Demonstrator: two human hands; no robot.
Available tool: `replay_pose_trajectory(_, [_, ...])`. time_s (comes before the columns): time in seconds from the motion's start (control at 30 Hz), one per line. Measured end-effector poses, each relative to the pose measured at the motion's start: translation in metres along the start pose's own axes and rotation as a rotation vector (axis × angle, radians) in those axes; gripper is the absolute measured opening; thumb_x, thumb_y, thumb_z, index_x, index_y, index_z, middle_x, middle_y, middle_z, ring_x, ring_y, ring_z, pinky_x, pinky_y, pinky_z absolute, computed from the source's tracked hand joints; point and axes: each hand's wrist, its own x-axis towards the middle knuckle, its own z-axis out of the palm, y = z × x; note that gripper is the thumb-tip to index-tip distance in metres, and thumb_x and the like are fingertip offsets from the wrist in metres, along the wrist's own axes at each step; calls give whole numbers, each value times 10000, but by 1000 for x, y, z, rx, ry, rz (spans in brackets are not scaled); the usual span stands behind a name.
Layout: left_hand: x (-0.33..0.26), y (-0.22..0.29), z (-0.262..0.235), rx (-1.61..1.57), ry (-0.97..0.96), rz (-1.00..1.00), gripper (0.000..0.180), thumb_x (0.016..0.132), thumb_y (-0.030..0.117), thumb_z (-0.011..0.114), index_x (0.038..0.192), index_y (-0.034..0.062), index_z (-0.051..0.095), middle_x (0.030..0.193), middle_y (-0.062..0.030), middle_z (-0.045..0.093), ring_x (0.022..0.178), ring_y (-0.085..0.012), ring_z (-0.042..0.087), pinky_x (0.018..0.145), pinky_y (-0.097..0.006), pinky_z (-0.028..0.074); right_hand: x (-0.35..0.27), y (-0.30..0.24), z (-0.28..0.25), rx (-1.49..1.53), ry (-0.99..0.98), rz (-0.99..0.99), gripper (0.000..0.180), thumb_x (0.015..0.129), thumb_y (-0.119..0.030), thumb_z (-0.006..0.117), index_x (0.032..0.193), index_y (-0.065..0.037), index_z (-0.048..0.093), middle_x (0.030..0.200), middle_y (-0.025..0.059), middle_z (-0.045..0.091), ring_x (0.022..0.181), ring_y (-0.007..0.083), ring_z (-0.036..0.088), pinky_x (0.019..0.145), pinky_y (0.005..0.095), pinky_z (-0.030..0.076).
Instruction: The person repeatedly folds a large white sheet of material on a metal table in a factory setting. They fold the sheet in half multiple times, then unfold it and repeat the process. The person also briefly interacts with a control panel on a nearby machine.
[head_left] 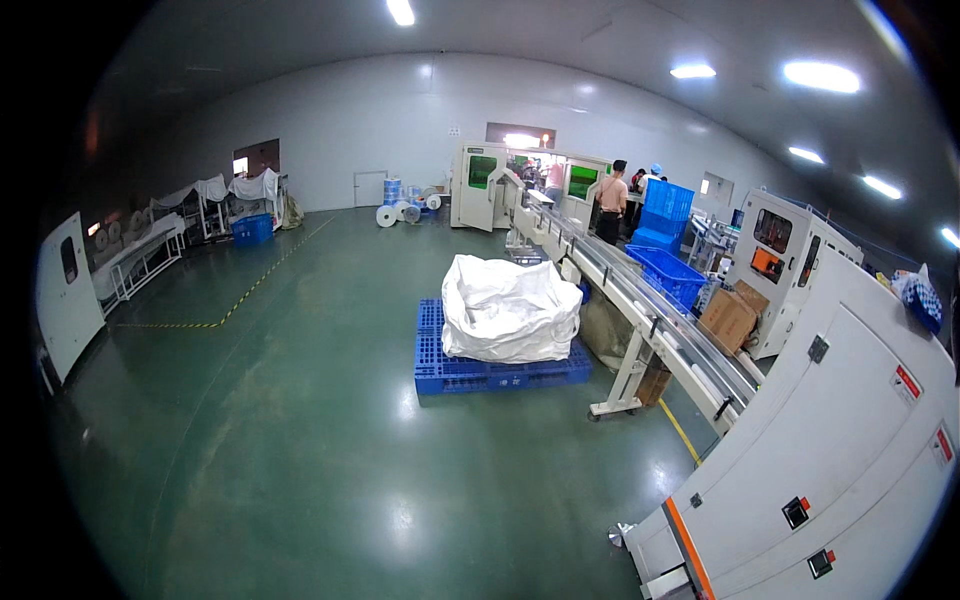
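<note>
Neither my left hand nor my right hand shows in the head view, and no forearm comes in from the lower edge. Ahead, a large white bulk sack slumps with its top folded in. It rests on a blue plastic pallet on the green floor. Just right of the sack, a long conveyor on white legs slants from the far machine toward the near right. A big white machine cabinet with black latches fills the lower right.
Blue crates are stacked beyond the conveyor, near a cardboard box and another white machine. Several people stand there, one in a pink shirt. White rolls lie by the back wall; a blue bin stands left.
</note>
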Motion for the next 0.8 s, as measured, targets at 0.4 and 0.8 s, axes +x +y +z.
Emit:
replay_pose_trajectory(0.4, [12, -25, -92, 123, -179, 91, 442, 869, 407, 546, 1061, 14, 611, 989, -194, 643, 936, -290, 600, 822, -395, 455, 44, -86, -18, 68, -30, 184, 226, 766, -253, 549, 836, -79, 676, 871, 194, 658, 815, 366, 640, 689, 490, 498])
replay_pose_trajectory(0.8, [29, -26, -129, 236, -330, 134, 438, 866, 404, 550, 1061, 16, 610, 977, -191, 645, 925, -280, 599, 815, -394, 454, 53, -102, -13, 179, 56, 276, 271, 786, -281, 538, 875, -59, 664, 893, 214, 649, 835, 379, 631, 709, 488, 491])
